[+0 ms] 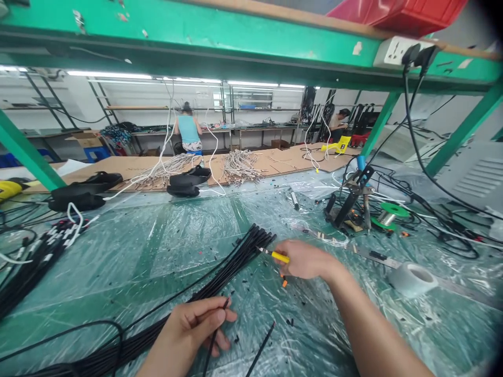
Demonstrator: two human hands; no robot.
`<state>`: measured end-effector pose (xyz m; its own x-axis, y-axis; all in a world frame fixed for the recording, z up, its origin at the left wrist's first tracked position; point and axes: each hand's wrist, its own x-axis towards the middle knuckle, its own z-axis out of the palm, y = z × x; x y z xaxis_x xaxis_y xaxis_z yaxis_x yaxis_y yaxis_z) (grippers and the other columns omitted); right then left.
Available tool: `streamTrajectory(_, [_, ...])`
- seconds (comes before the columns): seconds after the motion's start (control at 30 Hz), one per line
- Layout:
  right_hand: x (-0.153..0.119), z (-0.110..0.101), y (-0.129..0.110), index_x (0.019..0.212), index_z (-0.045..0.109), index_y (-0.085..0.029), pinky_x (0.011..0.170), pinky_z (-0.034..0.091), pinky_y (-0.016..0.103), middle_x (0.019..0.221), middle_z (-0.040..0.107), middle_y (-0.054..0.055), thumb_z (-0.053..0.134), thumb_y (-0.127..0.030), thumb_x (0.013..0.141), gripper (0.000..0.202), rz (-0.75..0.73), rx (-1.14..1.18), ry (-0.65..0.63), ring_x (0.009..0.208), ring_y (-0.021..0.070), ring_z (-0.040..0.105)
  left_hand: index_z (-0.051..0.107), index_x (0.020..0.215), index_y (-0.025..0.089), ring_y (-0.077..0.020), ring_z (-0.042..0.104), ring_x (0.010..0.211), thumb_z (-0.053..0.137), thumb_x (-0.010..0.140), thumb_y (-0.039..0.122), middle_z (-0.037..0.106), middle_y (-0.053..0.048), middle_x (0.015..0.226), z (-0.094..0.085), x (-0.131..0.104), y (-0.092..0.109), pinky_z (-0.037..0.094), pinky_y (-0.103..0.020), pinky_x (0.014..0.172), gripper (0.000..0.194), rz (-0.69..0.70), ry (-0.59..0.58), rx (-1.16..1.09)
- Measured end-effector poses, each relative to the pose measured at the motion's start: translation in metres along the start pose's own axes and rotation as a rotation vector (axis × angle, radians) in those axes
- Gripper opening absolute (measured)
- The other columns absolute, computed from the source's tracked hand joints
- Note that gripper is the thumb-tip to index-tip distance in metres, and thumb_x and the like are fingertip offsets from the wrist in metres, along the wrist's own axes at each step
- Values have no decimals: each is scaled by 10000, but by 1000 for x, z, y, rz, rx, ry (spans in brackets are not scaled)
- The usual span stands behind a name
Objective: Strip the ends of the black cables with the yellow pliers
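A black cable (pixel 212 343) is pinched between the thumb and fingers of my left hand (pixel 202 327), its short end sticking up past the fingertips. My right hand (pixel 301 259) is closed round a small yellow-handled craft knife (pixel 280 256), whose thin blade points left at the cable ends. Beneath that blade lies a bundle of black cables (pixel 239 256), running from the lower left to the middle of the table. Between my forearms rests a loose black cable (pixel 261 348) with a reddish tip. Orange bits (pixel 284 281) lie just below my right hand.
Plastic film covers the green table (pixel 165 235). To the right are a tape roll (pixel 412 279), a metal ruler (pixel 377 257), a solder spool (pixel 390 215) and a soldering stand (pixel 351 201). Behind lie white cables (pixel 241 166). A green shelf beam (pixel 236 39) crosses above. Two people work farther back.
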<state>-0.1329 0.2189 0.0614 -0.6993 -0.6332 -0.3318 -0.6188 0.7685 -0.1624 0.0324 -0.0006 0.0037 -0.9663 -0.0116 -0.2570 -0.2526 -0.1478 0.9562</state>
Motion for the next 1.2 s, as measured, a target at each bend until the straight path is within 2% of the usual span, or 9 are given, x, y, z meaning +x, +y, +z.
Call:
streamTrajectory(0.2, [9, 14, -12, 942, 598, -143, 712, 489, 322, 894, 604, 18, 592, -308, 877, 178, 21, -28, -40, 791, 147, 583, 677, 884, 93, -151, 624, 502, 751, 709, 458, 731, -124, 781, 3, 0, 2, 444, -243, 463, 412, -18, 26, 27])
streamTrajectory(0.37, [1, 7, -6, 919, 597, -147, 661, 445, 279, 855, 595, 5, 578, -215, 856, 94, -24, 20, -43, 754, 135, 557, 599, 772, 113, -139, 622, 487, 699, 751, 461, 719, -107, 723, 7, -1, 5, 422, -224, 455, 363, -32, 11, 40])
streamTrajectory(0.5, [-6, 4, -7, 869, 605, -172, 531, 321, 232, 805, 597, -9, 634, -163, 699, 172, -14, 51, -59, 689, 137, 539, 579, 769, 113, -126, 612, 486, 657, 790, 439, 715, -106, 735, 7, -2, 4, 418, -222, 460, 335, 4, 8, 35])
streamTrajectory(0.6, [-6, 9, -14, 822, 603, -175, 512, 262, 248, 811, 604, 14, 700, -221, 579, 265, 5, 36, -50, 706, 174, 544, 564, 793, 117, -125, 610, 487, 641, 800, 427, 706, -95, 730, 7, -1, 4, 422, -229, 470, 320, 25, 18, 17])
streamTrajectory(0.67, [-4, 16, -19, 815, 606, -172, 513, 242, 255, 811, 614, 35, 689, -199, 551, 278, 8, 21, -54, 711, 194, 548, 555, 830, 121, -125, 608, 484, 633, 801, 406, 699, -82, 721, 7, -1, 3, 425, -234, 474, 297, 40, 39, 5])
streamTrajectory(0.87, [-1, 26, -19, 807, 594, -176, 521, 235, 266, 797, 625, 55, 497, -33, 587, 280, -24, 16, -60, 695, 190, 550, 544, 887, 129, -131, 626, 519, 582, 813, 334, 692, -80, 763, 5, -1, 3, 434, -238, 495, 222, 89, 75, -16])
streamTrajectory(1.07, [-1, 23, -14, 777, 570, -180, 518, 254, 253, 766, 621, 37, 469, 1, 591, 278, -44, 55, -66, 678, 169, 549, 562, 898, 124, -141, 641, 545, 561, 813, 341, 690, -83, 784, 4, -1, 4, 415, -235, 498, 233, 66, 90, 5])
streamTrajectory(1.2, [-4, 17, -9, 776, 567, -173, 540, 286, 246, 780, 602, 24, 483, -26, 685, 192, -45, 80, -41, 686, 153, 532, 566, 899, 129, -150, 643, 568, 577, 807, 367, 688, -79, 783, 4, -2, 5, 420, -244, 516, 255, 64, 94, 13])
